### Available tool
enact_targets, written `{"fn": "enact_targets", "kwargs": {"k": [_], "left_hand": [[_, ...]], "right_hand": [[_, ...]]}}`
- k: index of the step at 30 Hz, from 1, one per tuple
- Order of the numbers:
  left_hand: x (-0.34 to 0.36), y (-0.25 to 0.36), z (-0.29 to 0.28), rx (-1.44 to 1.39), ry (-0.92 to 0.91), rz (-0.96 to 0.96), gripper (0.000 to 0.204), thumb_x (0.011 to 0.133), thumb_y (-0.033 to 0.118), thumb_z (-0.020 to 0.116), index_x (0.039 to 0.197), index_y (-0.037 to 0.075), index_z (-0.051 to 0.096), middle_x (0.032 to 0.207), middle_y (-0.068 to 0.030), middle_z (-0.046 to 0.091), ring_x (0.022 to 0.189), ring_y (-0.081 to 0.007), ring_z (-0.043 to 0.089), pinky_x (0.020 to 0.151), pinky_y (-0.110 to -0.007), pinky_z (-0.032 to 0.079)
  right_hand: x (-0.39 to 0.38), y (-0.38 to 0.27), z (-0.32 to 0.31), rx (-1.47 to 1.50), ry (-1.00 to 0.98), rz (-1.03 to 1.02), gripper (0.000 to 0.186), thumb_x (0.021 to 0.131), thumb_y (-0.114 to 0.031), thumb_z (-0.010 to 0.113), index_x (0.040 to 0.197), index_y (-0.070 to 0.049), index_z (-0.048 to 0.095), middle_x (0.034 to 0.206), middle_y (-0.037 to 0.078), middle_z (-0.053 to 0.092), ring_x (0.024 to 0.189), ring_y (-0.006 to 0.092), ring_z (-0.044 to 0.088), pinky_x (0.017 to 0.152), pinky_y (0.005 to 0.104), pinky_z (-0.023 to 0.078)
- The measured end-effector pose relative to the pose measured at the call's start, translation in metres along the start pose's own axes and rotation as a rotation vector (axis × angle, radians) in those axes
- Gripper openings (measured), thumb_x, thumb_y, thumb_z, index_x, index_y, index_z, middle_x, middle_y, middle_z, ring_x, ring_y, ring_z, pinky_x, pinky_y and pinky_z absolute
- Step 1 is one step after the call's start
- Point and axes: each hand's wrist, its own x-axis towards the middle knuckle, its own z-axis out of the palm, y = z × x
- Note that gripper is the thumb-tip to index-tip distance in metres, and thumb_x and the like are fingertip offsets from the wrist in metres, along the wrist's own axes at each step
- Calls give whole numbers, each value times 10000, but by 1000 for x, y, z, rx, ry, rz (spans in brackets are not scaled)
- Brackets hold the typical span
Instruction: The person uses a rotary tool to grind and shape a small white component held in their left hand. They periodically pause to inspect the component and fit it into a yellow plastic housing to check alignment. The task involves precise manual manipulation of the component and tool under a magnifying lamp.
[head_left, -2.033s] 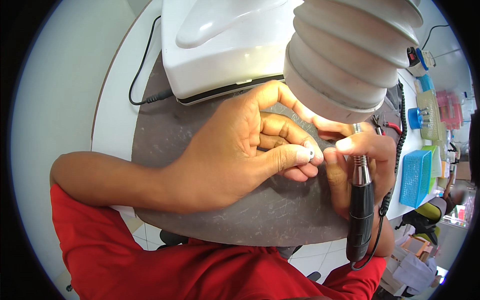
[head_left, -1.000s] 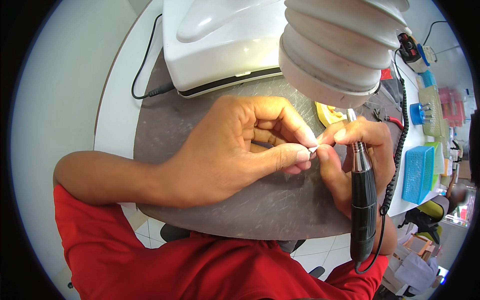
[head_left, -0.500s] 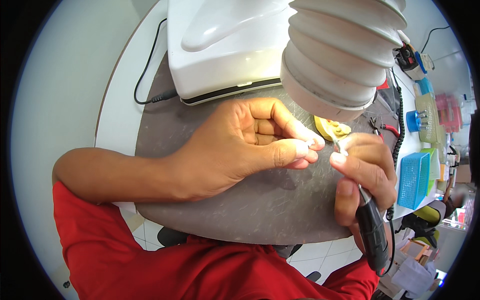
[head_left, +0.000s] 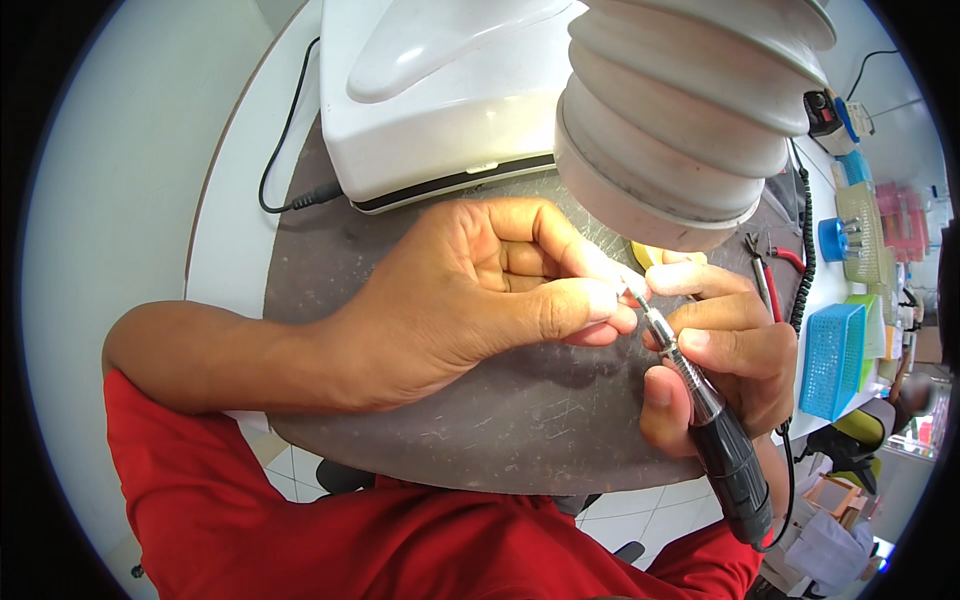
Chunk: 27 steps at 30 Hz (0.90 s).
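Note:
Thumb and fingertips of my left hand [head_left: 500,290] are closed in a pinch on a small white piece [head_left: 628,289], mostly hidden and too small to name surely. My right hand [head_left: 740,340] is closed around a rotary handpiece [head_left: 732,462] with a black grip and metal nose. The handpiece slants up and left, its thin tip right at the white piece; whether they touch I cannot tell. Behind the right fingers, part of a yellow dental model [head_left: 642,254] shows on the grey worktop [head_left: 480,430].
A white box-shaped machine [head_left: 440,130] stands behind my left hand. The ribbed white hose [head_left: 680,110] hangs low over the hands. Pliers [head_left: 788,258], a coiled black cord [head_left: 803,250] and a blue basket [head_left: 833,360] are at the right. A person sits far right.
My right hand has turned the handpiece, bringing its nose and tip up to the white piece. The right fingers have shifted on it and now hide more of the yellow model.

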Motion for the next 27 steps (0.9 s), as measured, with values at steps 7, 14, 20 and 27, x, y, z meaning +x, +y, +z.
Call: {"fn": "enact_targets", "kwargs": {"k": [7, 14, 20, 27], "left_hand": [[-1, 1, 0, 14, 37, -25, 283, 839, -8, 604, 1106, -81, 544, 1064, -197, 611, 981, -221, 616, 837, -306, 544], [-1, 1, 1, -3, 47, -33, 295, 838, 1, 610, 1116, -73, 541, 1051, -188, 624, 972, -206, 619, 833, -302, 542], [-1, 3, 2, 5, 41, -48, 346, 842, 7, 607, 1163, -75, 511, 1072, -190, 620, 957, -192, 620, 836, -299, 538], [-1, 4, 2, 14, 40, -50, 351, 850, 17, 599, 1174, -81, 503, 1064, -191, 621, 911, -170, 614, 831, -288, 530]], "right_hand": [[-1, 4, 0, 43, -12, -5, 301, 804, -109, 652, 1029, -31, 469, 832, 128, 582, 946, 333, 596, 909, 545, 429], [3, 1, -1, 64, -25, -1, 290, 793, -102, 662, 1015, -29, 490, 818, 128, 583, 950, 339, 599, 890, 532, 442], [2, 1, 0, 43, 6, -6, 293, 792, -100, 664, 1017, -25, 491, 795, 122, 587, 917, 341, 610, 875, 516, 452], [2, 3, -1, 54, -2, -21, 285, 799, -102, 655, 1016, -18, 492, 813, 128, 584, 933, 345, 604, 876, 516, 453]]}}
